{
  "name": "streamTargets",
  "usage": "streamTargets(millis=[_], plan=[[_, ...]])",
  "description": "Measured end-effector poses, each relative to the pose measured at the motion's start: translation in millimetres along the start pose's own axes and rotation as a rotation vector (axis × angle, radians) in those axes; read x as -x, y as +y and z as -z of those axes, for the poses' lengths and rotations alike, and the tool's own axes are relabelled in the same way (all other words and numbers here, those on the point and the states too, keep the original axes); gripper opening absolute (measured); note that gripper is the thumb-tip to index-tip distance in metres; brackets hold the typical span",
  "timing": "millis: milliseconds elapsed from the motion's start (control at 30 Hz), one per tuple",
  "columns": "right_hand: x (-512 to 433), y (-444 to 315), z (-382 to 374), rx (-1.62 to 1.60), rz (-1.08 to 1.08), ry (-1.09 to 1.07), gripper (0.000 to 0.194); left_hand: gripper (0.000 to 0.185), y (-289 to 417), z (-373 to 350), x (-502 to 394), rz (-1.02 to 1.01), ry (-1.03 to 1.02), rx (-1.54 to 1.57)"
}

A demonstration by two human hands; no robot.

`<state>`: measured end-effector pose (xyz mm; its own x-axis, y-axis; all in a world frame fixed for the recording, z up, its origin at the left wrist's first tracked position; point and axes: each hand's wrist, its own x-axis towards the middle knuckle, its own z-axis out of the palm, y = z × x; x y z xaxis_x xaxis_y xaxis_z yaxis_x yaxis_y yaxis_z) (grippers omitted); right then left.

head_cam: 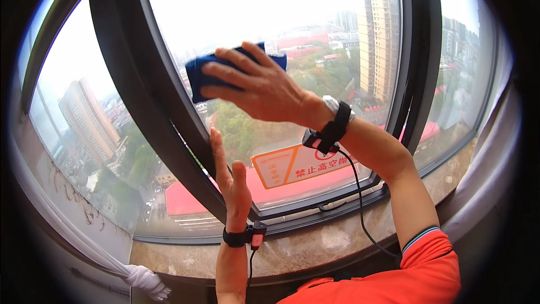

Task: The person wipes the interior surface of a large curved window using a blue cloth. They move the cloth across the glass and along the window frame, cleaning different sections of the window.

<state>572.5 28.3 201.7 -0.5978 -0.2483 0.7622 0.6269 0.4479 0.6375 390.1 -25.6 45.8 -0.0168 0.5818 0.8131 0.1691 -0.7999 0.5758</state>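
My right hand (261,82) lies spread over a folded dark blue cloth (200,74), pressing it flat to the window pane (270,4). The cloth is near the pane's left side, close to the dark window frame (139,63). Lower down, my left hand (234,190) is held upright against that frame's inner edge. Its thumb and one finger point up and apart, with nothing seen between them; the other fingers are hidden. Both wrists carry black straps with small devices and cables.
A sticker (303,164) with writing is on the lower pane. Below runs a brown stone windowsill (295,253). A white curtain (485,202) hangs at the right, and a knotted one (145,280) at the lower left. Tall buildings (375,29) stand outside.
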Motion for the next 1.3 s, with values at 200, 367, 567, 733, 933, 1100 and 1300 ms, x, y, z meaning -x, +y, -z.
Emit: streamTargets(millis=[200,367,567,733,933,1100,1300], plan=[[26,43,48,0.193,-0.155,0.081,0.048,0.108,-9,1,0,-0.038,0.002,-0.043],[61,51,61,0.276,-0.323,0.151,0.044,0.107,0,-5,1,-0.030,-0.030,-0.003],[72,-1,40,0.108,-0.190,-0.028,0.044,0.099,2,-15,1,-0.090,-0.090,-0.062],[113,-6,56,0.089,-0.062,-0.184,0.049,0.096,-2,-21,5,-0.090,-0.096,-0.096],[116,13,64,0.200,-0.261,-0.006,0.048,0.095,-2,-24,10,-0.057,-0.098,-0.106],[107,-23,38,0.118,-0.209,-0.075,0.046,0.096,-7,-28,14,-0.062,-0.102,-0.098],[158,-48,45,0.069,-0.084,-0.289,0.051,0.095,-12,-26,24,-0.062,-0.122,-0.121]])
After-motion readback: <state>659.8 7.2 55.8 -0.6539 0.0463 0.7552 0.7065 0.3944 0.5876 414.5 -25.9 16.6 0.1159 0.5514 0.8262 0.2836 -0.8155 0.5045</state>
